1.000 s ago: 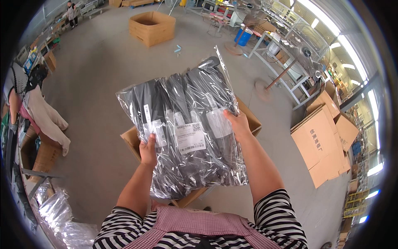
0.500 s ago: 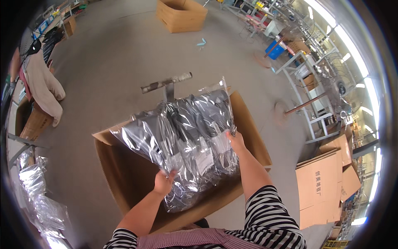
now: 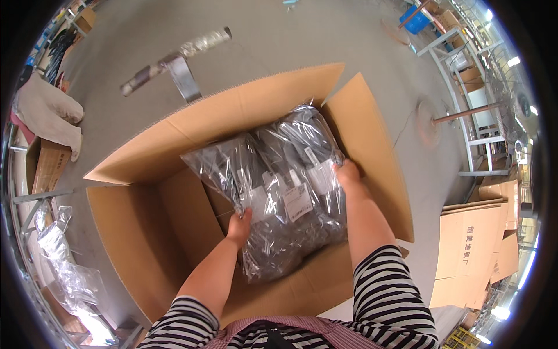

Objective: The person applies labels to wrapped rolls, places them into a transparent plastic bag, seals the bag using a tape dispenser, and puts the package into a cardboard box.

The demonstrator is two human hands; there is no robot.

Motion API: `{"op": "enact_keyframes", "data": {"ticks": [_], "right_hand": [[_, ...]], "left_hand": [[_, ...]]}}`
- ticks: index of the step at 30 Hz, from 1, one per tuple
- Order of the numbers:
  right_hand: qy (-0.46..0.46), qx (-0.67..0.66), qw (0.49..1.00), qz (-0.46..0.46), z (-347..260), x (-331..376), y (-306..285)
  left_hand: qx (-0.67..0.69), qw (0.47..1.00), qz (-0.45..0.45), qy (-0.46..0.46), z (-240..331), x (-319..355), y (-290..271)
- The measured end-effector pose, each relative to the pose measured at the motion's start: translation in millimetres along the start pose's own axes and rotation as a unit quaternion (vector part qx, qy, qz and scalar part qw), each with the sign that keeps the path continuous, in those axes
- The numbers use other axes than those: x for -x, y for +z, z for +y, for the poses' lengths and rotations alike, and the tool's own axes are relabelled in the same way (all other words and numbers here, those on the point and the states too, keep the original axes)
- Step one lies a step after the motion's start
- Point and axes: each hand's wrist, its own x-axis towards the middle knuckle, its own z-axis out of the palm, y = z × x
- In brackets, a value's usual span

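A clear plastic bag of folded dark grey goods [image 3: 285,244], with a white label [image 3: 297,202] on its top, lies inside an open cardboard box [image 3: 157,224]. It fills the box's right part. My left hand [image 3: 238,225] is closed on the bag's left edge, gripping the plastic. On the opposite side, my right hand [image 3: 347,174] pinches the bag's right edge close to the box's right flap [image 3: 372,145]. The far flap [image 3: 226,107] stands up behind the bag. What lies beneath the bag is mostly hidden.
Beyond the box stands a metal handle bar [image 3: 177,61] wrapped in plastic. Flattened cardboard sheets [image 3: 465,256] lean at the right, below a grey metal frame [image 3: 459,99]. Clear plastic bags [image 3: 67,256] lie at the left, near another person's legs [image 3: 49,110] and a smaller carton [image 3: 49,166].
Both hands have lowered the bag into the box, where it now lies lower between the walls. The view has tilted downward, and the far and right flaps now show fully.
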Motion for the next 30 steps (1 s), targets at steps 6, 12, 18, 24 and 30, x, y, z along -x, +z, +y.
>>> {"op": "enact_keyframes", "data": {"ticks": [6,12,18,24,30], "right_hand": [[-0.086,0.155,0.983,0.047,-42.5,90.6,32.8],[-0.215,0.108,0.851,-0.467,-23.2,196.8,73.4],[-0.341,0.053,0.786,-0.512,-57.1,319.0,-13.3],[-0.385,-0.09,0.734,-0.552,-20.2,396.0,-17.0],[-0.311,-0.044,0.761,-0.567,9.6,369.0,5.8]], "left_hand": [[-0.119,0.983,-0.048,-0.128,-62.2,-58.4,-5.2],[-0.341,0.939,-0.04,0.011,-124.0,24.4,-42.5],[-0.477,0.849,-0.223,-0.046,-83.8,137.1,-113.2],[-0.369,0.917,-0.13,0.082,-46.3,232.0,-154.8],[-0.41,0.887,-0.146,0.155,-49.0,318.6,-147.7]]}}
